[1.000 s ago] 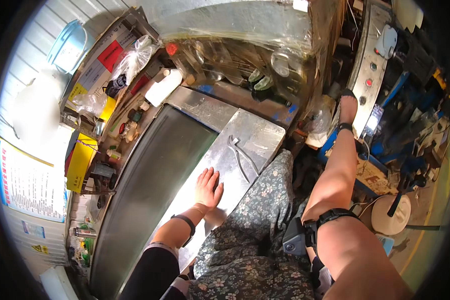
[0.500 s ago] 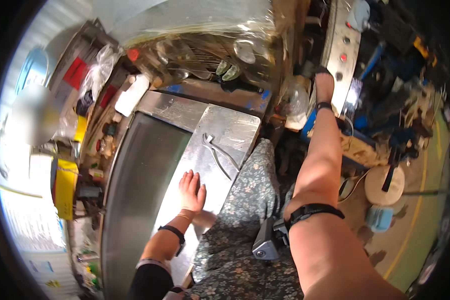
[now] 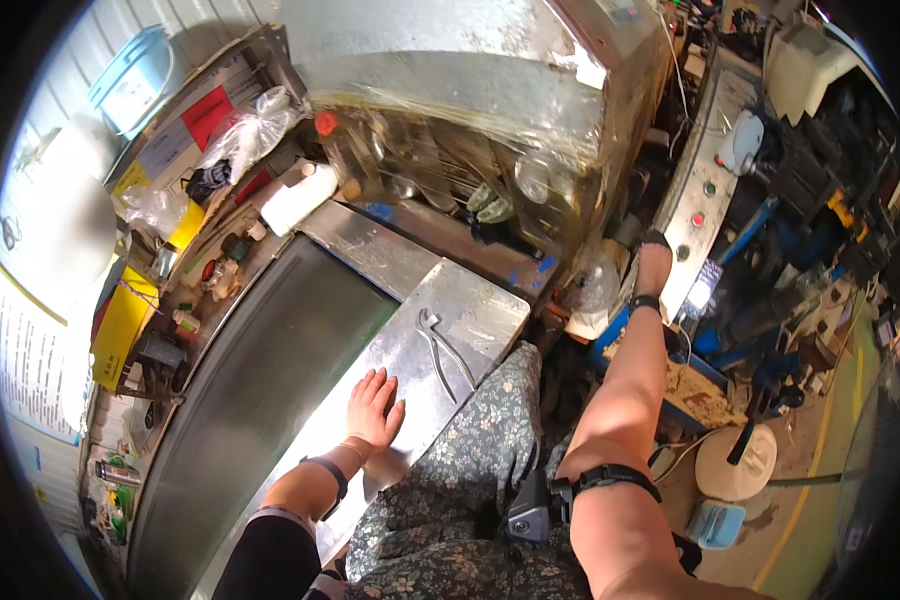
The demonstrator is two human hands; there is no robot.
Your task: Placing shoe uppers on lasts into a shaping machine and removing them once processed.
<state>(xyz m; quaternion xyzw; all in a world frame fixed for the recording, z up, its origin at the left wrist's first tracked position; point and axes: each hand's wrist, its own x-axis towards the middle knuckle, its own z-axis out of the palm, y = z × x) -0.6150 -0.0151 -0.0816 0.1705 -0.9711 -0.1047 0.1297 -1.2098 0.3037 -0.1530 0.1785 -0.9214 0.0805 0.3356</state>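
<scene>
My left hand [image 3: 372, 412] lies flat on a shiny metal plate [image 3: 475, 300], fingers stretched out and holding nothing. On the same plate, just beyond my fingertips, rests a pair of metal pliers [image 3: 440, 352] with spread handles. Out to the right, my right hand [image 3: 654, 272] reaches to the edge of a long pale control panel [image 3: 688, 232] with round red, green and black buttons. Its fingers look closed around something small and dark, too hidden to name. A dark green belt [image 3: 280, 385] runs along the left of the plate.
A machine cover [image 3: 440, 75] wrapped in clear film stands ahead. The left ledge carries a white bottle [image 3: 298, 198], plastic bags and small parts. At lower right are a round cream-lidded container [image 3: 736, 462] and a light-blue tub [image 3: 716, 525] on the floor.
My view has shifted, so the machine and the panel sit lower in the picture. My left hand stays flat on the plate, and my right hand remains at the panel edge.
</scene>
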